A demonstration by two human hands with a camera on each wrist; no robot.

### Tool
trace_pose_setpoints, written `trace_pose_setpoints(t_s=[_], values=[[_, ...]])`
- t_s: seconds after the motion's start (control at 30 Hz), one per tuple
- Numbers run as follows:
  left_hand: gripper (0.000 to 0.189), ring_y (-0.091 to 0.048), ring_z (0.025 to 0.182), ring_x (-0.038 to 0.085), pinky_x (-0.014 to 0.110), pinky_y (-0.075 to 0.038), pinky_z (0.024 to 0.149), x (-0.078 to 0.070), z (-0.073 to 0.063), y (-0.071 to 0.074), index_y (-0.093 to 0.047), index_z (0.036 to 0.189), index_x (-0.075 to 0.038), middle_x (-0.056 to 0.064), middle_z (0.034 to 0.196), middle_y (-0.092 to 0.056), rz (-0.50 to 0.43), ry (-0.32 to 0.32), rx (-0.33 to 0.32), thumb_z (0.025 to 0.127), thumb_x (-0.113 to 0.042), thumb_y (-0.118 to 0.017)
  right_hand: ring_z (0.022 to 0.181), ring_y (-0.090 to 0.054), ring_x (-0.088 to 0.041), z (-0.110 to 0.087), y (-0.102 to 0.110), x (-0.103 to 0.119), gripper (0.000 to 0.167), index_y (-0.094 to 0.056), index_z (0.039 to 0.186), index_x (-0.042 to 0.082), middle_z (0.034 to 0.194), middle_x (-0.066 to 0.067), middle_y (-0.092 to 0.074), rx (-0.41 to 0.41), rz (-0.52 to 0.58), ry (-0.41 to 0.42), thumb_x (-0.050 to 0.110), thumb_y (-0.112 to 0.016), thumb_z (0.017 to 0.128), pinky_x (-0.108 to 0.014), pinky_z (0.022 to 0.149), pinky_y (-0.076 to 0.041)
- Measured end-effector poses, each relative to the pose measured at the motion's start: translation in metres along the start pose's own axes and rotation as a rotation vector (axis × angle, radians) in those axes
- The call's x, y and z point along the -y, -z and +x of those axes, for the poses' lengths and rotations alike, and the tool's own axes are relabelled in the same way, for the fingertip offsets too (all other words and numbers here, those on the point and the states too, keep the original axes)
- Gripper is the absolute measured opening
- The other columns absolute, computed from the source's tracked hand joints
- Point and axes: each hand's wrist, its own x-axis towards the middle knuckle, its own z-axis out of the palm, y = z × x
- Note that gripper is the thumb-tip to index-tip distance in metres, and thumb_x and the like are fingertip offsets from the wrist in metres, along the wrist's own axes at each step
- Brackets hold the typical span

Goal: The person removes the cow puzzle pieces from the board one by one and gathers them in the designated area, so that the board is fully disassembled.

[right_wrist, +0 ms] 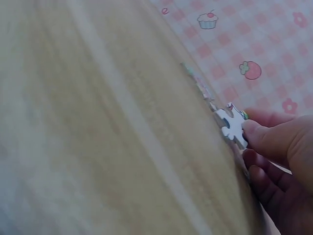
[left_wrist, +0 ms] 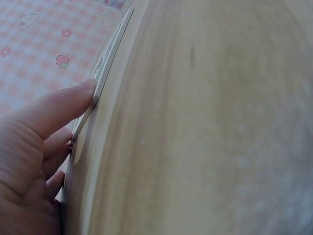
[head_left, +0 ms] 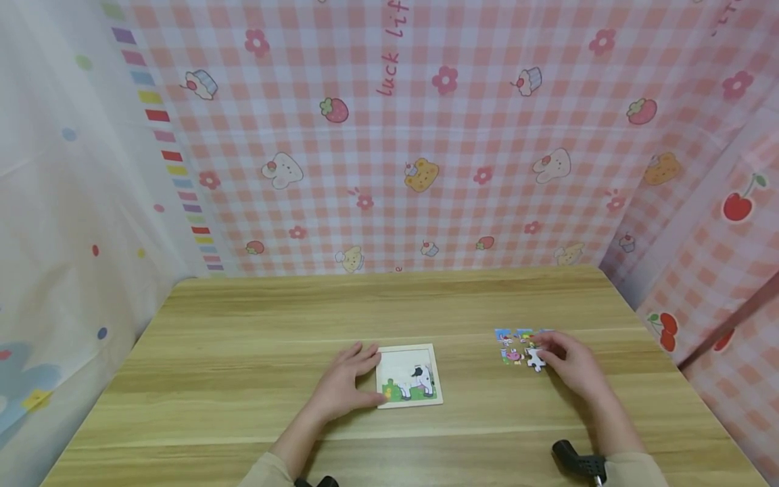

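Note:
A square wooden puzzle tray point(head_left: 410, 348) lies on the table, its lower part filled with a cow picture on green and its upper part bare. My left hand point(head_left: 343, 383) rests at the tray's left side, thumb on the near corner and fingers spread along the far one; the left wrist view shows the thumb point(left_wrist: 73, 105) on the rim. Between thumb and fingers my right hand point(head_left: 572, 365) pinches a jigsaw piece point(right_wrist: 233, 126), its plain white face showing. Colourful loose jigsaw pieces point(head_left: 513, 355) lie just left of that hand, some partly hidden behind it.
The wood-grain table point(head_left: 292, 311) spans the lower view. A pink checked cloth point(head_left: 389, 223) hangs behind it, with a white dotted cloth point(head_left: 73, 237) at the left. Black devices are on both wrists, the right one point(head_left: 578, 463) standing out beside the sleeve.

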Motion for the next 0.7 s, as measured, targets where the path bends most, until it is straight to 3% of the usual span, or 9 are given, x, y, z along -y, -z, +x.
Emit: trace_pose_setpoints(t_s=[0.7], values=[[0.081, -0.026, 0.145, 0.039, 0.058, -0.015, 0.116, 0.0012, -0.0002, -0.0013, -0.055, 0.139, 0.000, 0.008, 0.152, -0.043, 0.010, -0.004, -0.005, 0.075, -0.041, -0.085, 0.075, -0.053, -0.014, 0.0000, -0.0095, -0.0065, 0.020, -0.073, 0.099, 0.003, 0.084, -0.003, -0.062, -0.112, -0.115, 0.080, -0.007, -0.074, 0.082, -0.031, 0.065, -0.046]])
